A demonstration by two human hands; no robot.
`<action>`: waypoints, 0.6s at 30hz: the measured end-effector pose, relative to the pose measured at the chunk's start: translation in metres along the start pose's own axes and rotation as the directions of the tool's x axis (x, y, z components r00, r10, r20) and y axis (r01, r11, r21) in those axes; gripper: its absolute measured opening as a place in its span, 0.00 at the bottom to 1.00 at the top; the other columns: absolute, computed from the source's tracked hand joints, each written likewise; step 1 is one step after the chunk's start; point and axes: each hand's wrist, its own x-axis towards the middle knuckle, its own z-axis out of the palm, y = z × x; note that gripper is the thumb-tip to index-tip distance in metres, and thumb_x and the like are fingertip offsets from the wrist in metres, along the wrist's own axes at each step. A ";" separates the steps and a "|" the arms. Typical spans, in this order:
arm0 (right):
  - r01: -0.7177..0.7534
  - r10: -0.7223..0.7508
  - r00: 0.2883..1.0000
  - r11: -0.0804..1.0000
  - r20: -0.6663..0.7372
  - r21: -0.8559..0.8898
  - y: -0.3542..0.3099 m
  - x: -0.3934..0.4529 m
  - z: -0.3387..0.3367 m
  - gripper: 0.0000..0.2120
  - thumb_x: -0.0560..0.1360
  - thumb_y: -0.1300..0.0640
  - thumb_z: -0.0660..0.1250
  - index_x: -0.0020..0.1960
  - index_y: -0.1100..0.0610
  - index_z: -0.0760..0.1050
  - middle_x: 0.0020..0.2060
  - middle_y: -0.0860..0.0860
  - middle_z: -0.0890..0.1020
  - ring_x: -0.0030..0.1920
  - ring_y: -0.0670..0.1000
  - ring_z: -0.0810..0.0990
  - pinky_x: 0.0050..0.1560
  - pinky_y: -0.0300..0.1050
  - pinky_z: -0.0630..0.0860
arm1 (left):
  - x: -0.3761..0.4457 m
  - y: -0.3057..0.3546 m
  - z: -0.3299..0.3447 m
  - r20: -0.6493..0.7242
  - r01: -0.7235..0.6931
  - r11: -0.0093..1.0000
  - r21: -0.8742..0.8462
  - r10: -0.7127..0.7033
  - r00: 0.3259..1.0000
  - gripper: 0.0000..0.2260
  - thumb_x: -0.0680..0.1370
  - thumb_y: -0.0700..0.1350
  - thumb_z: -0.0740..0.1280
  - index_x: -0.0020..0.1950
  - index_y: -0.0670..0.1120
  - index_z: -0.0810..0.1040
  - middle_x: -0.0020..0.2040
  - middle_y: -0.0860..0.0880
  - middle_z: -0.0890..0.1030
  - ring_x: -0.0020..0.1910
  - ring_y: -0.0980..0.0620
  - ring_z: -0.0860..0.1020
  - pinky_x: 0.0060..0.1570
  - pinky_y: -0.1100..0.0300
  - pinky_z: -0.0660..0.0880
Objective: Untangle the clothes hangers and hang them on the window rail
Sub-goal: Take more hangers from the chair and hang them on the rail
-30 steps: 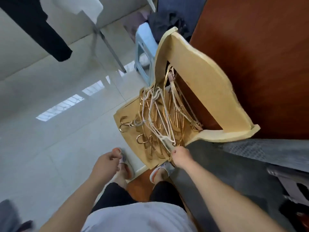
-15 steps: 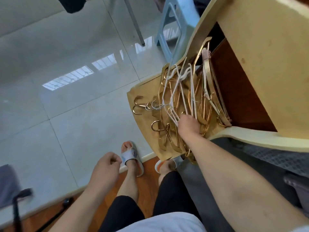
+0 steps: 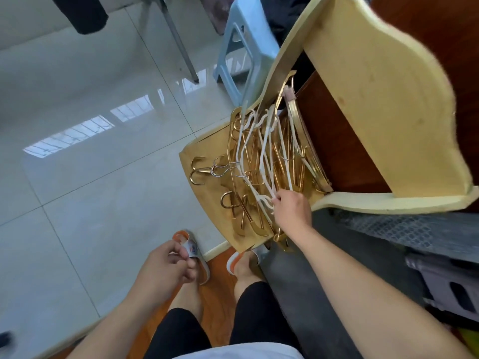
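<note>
Right hand [image 3: 291,209] was down on the pile of hangers [image 3: 261,161], at the near right corner of the yellow chair seat [image 3: 207,161]. Fingers curled round the lower ends of the white hangers [image 3: 264,151]; a pinch-type hold, as best could be told. Half a second before, the same hand sat flatter on top of the pile, slightly farther in from the seat edge; a second before, it was only at the near edge. So the change was from reaching to gripping.

Left hand [image 3: 166,265] hung low above the floor, near the left slipper [image 3: 193,251], fingers loosely curled, holding nothing. It was little changed over the second, and well apart from the chair.

The pile was a mix: gold metal hangers [image 3: 285,156] underneath, white ones crossing over them. Hooks [image 3: 199,172] pointed to the left edge of the seat, several interlocked. Some gold hangers leaned against the gap under the chair back [image 3: 375,86].

Judgement: the task was barely begun; nothing was separated, and no window rail was in view. The grip on the white ones suggested these would be drawn out first. Risk: their hooks were threaded among gold hooks at the left edge, so a straight pull might drag the whole heap off the seat. The free hand would likely be needed to hold the gold ones down
</note>
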 end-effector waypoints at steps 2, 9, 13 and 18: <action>-0.029 0.029 0.999 1.000 0.014 -0.011 0.004 -0.003 -0.001 0.06 0.80 0.52 0.68 0.47 0.52 0.81 0.37 0.45 0.79 0.39 0.47 0.79 0.38 0.43 0.81 | 0.001 0.002 0.001 0.007 -0.014 1.000 0.016 0.013 1.000 0.09 0.77 0.25 0.59 0.46 0.35 0.74 0.37 0.39 0.81 0.33 0.44 0.80 0.48 0.39 0.82; -0.048 0.044 0.995 0.998 0.093 0.032 0.011 -0.011 0.007 0.04 0.81 0.54 0.67 0.50 0.52 0.81 0.41 0.47 0.80 0.43 0.47 0.80 0.43 0.45 0.82 | 0.005 0.002 0.000 0.006 -0.040 0.996 0.083 0.039 0.999 0.10 0.79 0.27 0.59 0.48 0.37 0.77 0.41 0.35 0.82 0.34 0.45 0.81 0.50 0.40 0.83; -0.084 0.082 0.990 0.996 0.114 0.019 0.019 -0.006 0.013 0.04 0.81 0.54 0.68 0.47 0.51 0.79 0.42 0.46 0.80 0.43 0.46 0.79 0.40 0.41 0.79 | 0.007 -0.001 -0.002 0.020 -0.022 0.994 0.110 0.020 1.000 0.11 0.79 0.27 0.58 0.50 0.38 0.78 0.40 0.37 0.83 0.34 0.46 0.82 0.51 0.40 0.83; -0.105 0.105 0.989 0.994 0.106 -0.003 0.027 0.013 0.012 0.05 0.80 0.54 0.68 0.45 0.50 0.77 0.39 0.46 0.79 0.40 0.46 0.79 0.39 0.43 0.81 | 0.005 -0.003 -0.002 0.043 -0.036 0.988 0.153 0.029 0.999 0.12 0.79 0.28 0.59 0.50 0.39 0.79 0.42 0.36 0.83 0.34 0.48 0.81 0.48 0.47 0.84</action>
